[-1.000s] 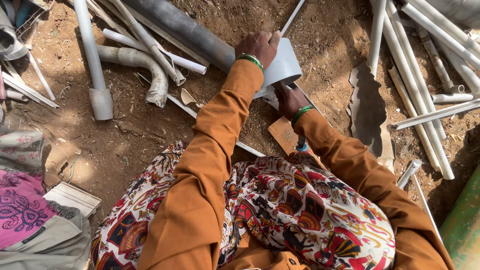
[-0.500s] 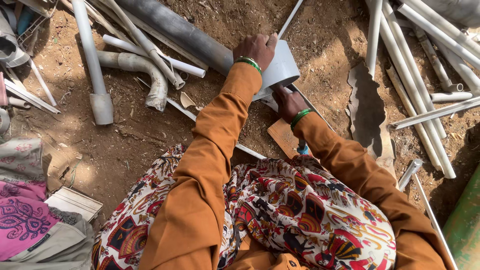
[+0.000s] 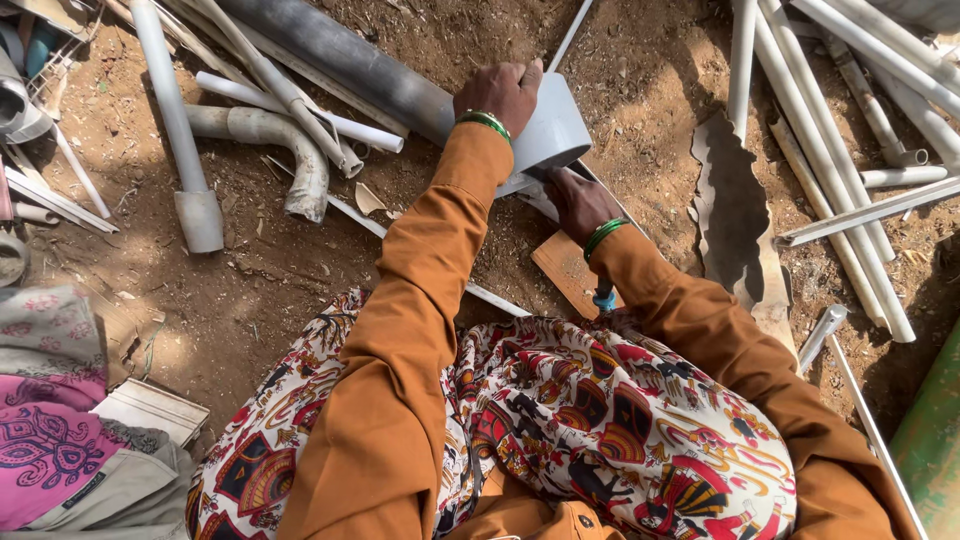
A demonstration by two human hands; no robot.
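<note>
A wide grey plastic pipe (image 3: 350, 65) lies across the dirt, its cut end (image 3: 555, 130) toward me. My left hand (image 3: 497, 93) presses down on top of that end. Just below the pipe end, my right hand (image 3: 575, 200) is closed around something thin that I cannot make out. Both wrists wear green bangles and both arms are in orange sleeves. A flat piece of wood (image 3: 565, 270) lies under my right forearm, and a blue-handled tool (image 3: 603, 298) pokes out beside it.
Several thin white pipes (image 3: 840, 160) lie at the right, with a torn strip of sheet (image 3: 735, 215) next to them. At the left are more pipes, a bent elbow pipe (image 3: 290, 150) and a socketed pipe (image 3: 180, 130). Folded cloth (image 3: 50, 440) lies at lower left, a green pipe (image 3: 930, 440) at lower right.
Both hands keep their places on and below the pipe end. The view has shifted slightly.
</note>
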